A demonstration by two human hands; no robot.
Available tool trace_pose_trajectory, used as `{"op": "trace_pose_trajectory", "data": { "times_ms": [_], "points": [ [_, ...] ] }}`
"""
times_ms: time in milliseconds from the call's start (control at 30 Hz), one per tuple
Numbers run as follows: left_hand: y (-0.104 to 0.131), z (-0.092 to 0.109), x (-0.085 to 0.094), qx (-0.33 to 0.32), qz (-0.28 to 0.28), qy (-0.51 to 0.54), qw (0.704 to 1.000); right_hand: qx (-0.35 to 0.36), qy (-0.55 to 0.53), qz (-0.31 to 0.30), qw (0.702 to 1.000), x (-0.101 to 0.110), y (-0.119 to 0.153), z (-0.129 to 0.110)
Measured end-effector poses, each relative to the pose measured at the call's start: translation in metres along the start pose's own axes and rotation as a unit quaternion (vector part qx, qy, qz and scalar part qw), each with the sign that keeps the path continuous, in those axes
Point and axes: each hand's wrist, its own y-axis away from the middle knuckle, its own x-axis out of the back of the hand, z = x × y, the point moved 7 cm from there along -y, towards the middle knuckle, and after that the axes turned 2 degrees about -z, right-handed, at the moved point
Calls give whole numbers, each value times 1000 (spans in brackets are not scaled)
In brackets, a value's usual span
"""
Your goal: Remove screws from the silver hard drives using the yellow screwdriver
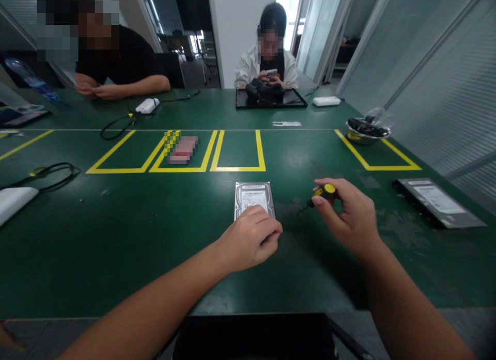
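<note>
A silver hard drive with a white label lies flat on the green table in front of me. My left hand covers its near end. The fingers there are curled and pressed together, and whatever they may pinch is hidden. To the right of the drive, my right hand grips a short yellow-and-black screwdriver between thumb and fingers. Its thin shaft points down and left, apart from the drive.
A flat silver-and-black device lies at the right. Behind it stands a metal bowl with dark items. Yellow tape outlines boxes, one around a pink object. Across the table sit two people, near a black tray and cables.
</note>
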Motion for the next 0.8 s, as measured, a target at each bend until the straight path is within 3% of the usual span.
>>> {"op": "trace_pose_trajectory", "data": {
  "times_ms": [400, 800],
  "points": [
    [1, 1, -4, -24, 2, 2, 1000, 3, 9, 3, 1000, 1, 1, 0],
    [0, -7, -8, 8, -65, -74, 995, 0, 13, -3, 1000, 1, 1, 1]
  ]
}}
